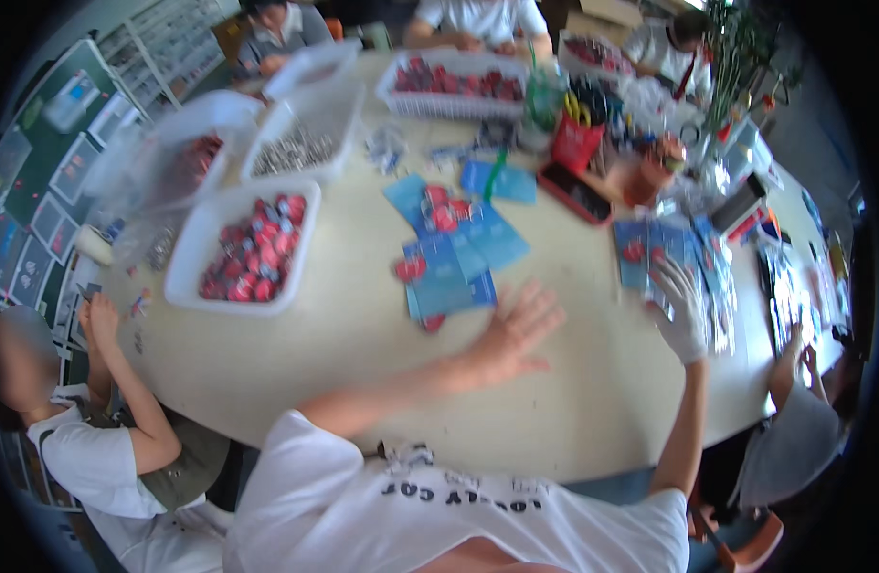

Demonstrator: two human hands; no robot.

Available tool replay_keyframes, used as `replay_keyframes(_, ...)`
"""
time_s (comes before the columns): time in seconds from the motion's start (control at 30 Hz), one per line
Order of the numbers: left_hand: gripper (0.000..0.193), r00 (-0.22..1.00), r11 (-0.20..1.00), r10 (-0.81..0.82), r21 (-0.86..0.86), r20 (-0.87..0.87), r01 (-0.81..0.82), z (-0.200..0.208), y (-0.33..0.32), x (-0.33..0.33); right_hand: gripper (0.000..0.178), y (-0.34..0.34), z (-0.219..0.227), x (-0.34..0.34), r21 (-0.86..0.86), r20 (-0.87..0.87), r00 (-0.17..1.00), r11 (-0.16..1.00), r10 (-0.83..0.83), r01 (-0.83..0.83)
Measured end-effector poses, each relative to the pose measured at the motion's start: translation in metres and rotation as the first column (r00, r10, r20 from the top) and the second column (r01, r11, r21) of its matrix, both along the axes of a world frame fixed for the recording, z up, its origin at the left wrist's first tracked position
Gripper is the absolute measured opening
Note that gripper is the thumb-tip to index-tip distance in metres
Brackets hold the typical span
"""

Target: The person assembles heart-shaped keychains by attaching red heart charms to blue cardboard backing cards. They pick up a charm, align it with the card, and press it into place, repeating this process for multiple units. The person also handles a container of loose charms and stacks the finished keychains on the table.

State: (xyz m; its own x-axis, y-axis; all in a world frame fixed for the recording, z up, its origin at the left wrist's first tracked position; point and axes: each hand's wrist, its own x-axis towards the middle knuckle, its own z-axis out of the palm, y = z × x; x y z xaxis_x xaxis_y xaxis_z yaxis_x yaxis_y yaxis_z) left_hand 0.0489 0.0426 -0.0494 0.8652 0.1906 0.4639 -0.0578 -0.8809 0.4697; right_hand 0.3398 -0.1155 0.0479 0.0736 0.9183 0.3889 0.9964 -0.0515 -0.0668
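The left hand is held with its fingers spread apart and nothing gripped, blurred above the worktop, just beside the near right edge of the card pile. By the right hand, white-gloved, the clear packets well to the right of the card pile are reached; blue cards are seen beside its fingertips — whether anything is clasped there cannot be told.

The card pile itself is spread in overlapping blue sheets at the middle of the worktop, and small red pieces are scattered on it and at its edges. To the left of the card pile, a white tub is filled with more red pieces; farther off on that side, metal parts are held in a second tub. Beyond the card pile, red items are heaped in a white basket. Beyond it to the right, a red-edged phone is laid flat, with a red pouch just past it. Seats around the worktop are taken by other people, one of them well to the left of the card pile.
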Motion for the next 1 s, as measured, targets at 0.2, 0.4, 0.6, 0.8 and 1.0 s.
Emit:
replay_keyframes(0.2, 0.099, 0.914, 0.914, 0.401, 0.087, -0.061, -0.396, 0.014, 0.065, -0.089, 0.051, 0.057, -0.006, -0.081, -0.067, -0.155, 0.977, 0.986, 0.143, -0.155)
replay_keyframes(0.4, 0.109, 0.852, 0.87, 0.492, 0.121, -0.178, -0.477, 0.006, 0.084, -0.101, 0.045, 0.172, -0.048, -0.121, -0.027, -0.352, 0.913, 0.973, 0.204, -0.228)
replay_keyframes(0.6, 0.102, 0.795, 0.803, 0.596, 0.086, -0.11, -0.59, -0.015, 0.1, -0.085, 0.044, 0.221, -0.08, -0.147, -0.065, -0.259, 0.921, 0.947, 0.29, -0.316)
replay_keyframes(0.8, 0.085, 0.829, 0.833, 0.553, 0.053, -0.086, -0.551, -0.006, 0.125, -0.077, 0.05, 0.276, -0.073, -0.104, 0.086, -0.205, 0.946, 0.967, 0.251, -0.238)
replay_keyframes(1.0, 0.076, 0.72, 0.732, 0.681, 0.144, -0.134, -0.666, -0.011, 0.207, -0.042, 0.084, 0.318, -0.065, -0.057, -0.228, 0.04, 0.995, 0.97, 0.091, -0.08)
